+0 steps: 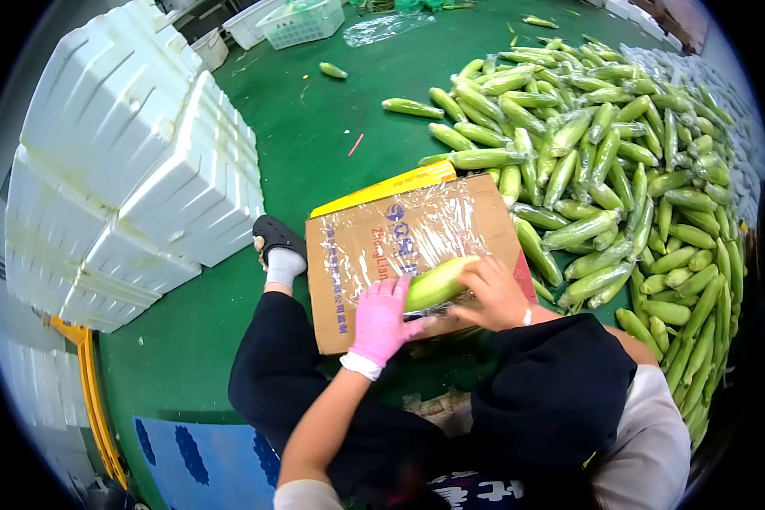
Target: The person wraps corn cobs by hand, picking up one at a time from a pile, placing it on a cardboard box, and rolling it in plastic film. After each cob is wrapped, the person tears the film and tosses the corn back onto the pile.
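your left hand [381, 319] and right hand [491, 293] are clamped on opposite ends of the corn [433, 287]; it lies between them, over the box [340, 280], long axis running grip to grip.

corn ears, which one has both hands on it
The ear over the cardboard box, touched by the pink-gloved left hand and right hand; the other ears lie in the pile or loose on the green floor.

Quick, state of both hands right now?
Left hand, pink-gloved: at left end of the corn cob, thumb spread; grip unclear.
Right hand, bare: fingers on its right end; firmness can't be told.
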Action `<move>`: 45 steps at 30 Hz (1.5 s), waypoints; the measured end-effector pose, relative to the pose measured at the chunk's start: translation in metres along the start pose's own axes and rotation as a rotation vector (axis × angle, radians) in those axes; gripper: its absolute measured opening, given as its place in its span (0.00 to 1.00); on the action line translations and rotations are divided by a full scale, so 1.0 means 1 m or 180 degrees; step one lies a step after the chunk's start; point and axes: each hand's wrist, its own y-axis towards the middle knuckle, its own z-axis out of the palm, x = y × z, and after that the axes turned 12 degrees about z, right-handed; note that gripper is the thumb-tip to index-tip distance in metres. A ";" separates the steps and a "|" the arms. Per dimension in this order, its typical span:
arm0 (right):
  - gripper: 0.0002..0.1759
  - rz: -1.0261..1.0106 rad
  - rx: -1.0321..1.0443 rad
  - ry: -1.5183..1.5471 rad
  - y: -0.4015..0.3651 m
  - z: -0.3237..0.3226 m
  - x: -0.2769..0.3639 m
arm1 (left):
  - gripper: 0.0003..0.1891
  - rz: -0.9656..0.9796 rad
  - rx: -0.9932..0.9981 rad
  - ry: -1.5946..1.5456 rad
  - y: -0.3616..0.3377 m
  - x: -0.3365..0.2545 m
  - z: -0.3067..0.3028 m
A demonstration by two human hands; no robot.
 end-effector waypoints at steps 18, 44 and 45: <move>0.28 0.0247 0.0767 0.0242 0.004 0.011 0.000 | 0.35 0.0254 0.0581 -0.0379 -0.018 -0.007 -0.018; 0.21 -0.0920 0.1127 0.0973 0.029 0.056 -0.039 | 0.24 -0.0890 0.2156 -0.1317 -0.096 -0.145 0.017; 0.19 -0.0884 0.1240 0.1222 0.031 0.056 -0.040 | 0.25 -0.1360 0.2271 -0.2032 -0.115 -0.144 0.026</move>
